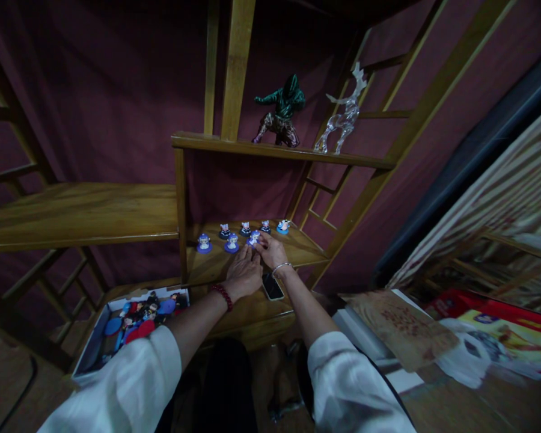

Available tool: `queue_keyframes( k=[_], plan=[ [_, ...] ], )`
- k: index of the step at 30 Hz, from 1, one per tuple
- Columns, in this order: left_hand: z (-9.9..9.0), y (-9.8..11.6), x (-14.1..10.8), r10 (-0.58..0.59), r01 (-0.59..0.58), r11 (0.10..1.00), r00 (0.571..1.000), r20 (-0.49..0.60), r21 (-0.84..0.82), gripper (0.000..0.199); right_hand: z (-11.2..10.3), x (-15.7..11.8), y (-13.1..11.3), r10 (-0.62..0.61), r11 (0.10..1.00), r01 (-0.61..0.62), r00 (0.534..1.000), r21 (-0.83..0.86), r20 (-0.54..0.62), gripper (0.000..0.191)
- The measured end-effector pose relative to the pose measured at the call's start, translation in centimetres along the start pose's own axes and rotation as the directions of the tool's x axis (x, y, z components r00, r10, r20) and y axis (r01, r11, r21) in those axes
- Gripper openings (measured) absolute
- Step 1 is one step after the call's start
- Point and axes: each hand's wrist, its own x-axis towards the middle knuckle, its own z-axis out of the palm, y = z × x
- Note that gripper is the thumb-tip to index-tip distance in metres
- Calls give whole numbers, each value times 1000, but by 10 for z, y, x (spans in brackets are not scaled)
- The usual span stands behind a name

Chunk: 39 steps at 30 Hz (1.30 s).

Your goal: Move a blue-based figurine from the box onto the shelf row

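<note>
On the small wooden shelf [211, 263], a purple-based figurine [254, 238] is pinched by my right hand [272, 249]. My left hand [246, 270] is beside it, its fingers reaching to the front of the figurine; whether they grip it is hard to tell. Two similar purple figurines stand to the left, one near my left hand [231, 243] and one at the far left [204, 243]. Behind them is a row of dark-based figurines [246, 228], with a blue-based one [283, 226] at its right end.
A phone [273, 287] lies below my right wrist. A box [88, 349] of assorted figurines sits lower left. On the upper shelf [252, 147] stand a green-topped statue [282, 111] and a clear deer [345, 114]. Cardboard [401, 325] and bags are at right.
</note>
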Motion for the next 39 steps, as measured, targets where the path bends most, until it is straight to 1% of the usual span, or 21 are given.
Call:
queue_keyframes(
  k=[5, 9, 15, 20, 24, 33, 39],
  plan=[
    [1, -1, 3, -22, 23, 1000, 998, 52, -20, 49, 3, 1, 5, -8, 1000, 9, 1000, 28, -6, 44],
    [2, -2, 4, -35, 37, 999, 997, 63, -32, 50, 3, 2, 5, 0, 999, 0, 1000, 55, -9, 44],
    [4, -3, 4, -35, 36, 998, 999, 40, -41, 51, 2, 1, 4, 9, 1000, -9, 1000, 16, 1, 42],
    [4, -2, 2, -65, 67, 996, 997, 31, -54, 53, 0, 0, 2, 5, 1000, -5, 1000, -8, 3, 40],
    [3, -1, 2, -53, 54, 997, 998, 14, -63, 54, 0, 0, 0, 10, 999, -10, 1000, -44, 6, 39],
    [3, 1, -3, -44, 44, 999, 998, -50, 12, 51, -1, -3, -5, -1, 989, -9, 998, -145, -63, 38],
    [1, 1, -3, -52, 52, 999, 998, -23, -1, 54, -2, -2, -8, 27, 979, -38, 998, -198, -54, 39]
  ],
)
